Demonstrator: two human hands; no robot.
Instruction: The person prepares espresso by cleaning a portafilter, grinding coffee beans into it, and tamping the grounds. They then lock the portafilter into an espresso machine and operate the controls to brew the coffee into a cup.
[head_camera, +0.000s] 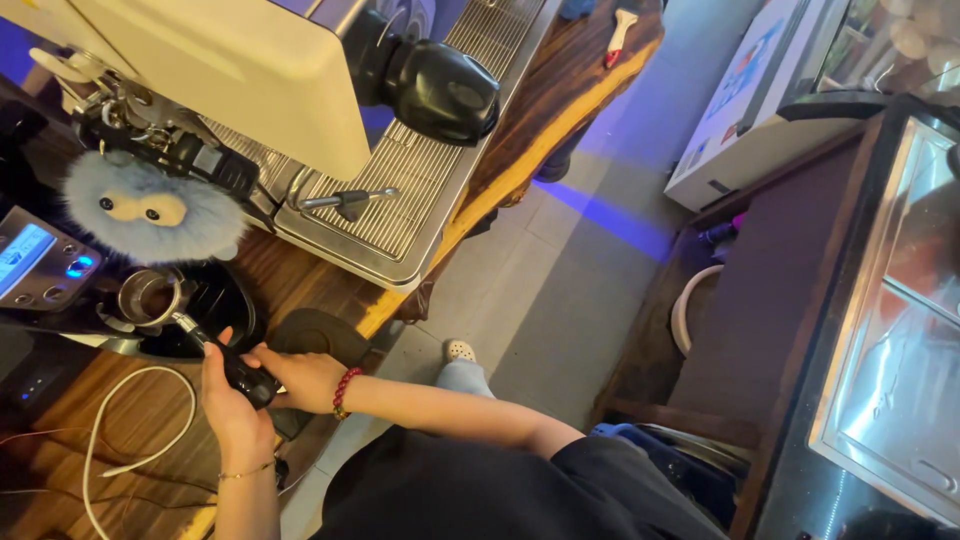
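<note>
Gripped a portafilter (165, 305) by its black handle with both hands near the front edge of the wooden counter (300, 275). Left hand (232, 400) wrapped shut around the handle from below, a thin bracelet at the wrist. Right hand (305, 378) closed over the handle's outer end, fingers folded onto it, a red bead bracelet (343, 392) at the wrist. Held the portafilter's round metal basket over a black grinder tray (225, 305) towards the counter's left end, just beside a grinder with a lit screen (35, 262). Sat above it, a fluffy blue toy (150, 215), perched against the espresso machine (260, 85). Rested beside the right hand, at the counter's front edge, a dark round tamping mat (320, 330). Looped across the wood near the left forearm, a white cable (110, 440).
</note>
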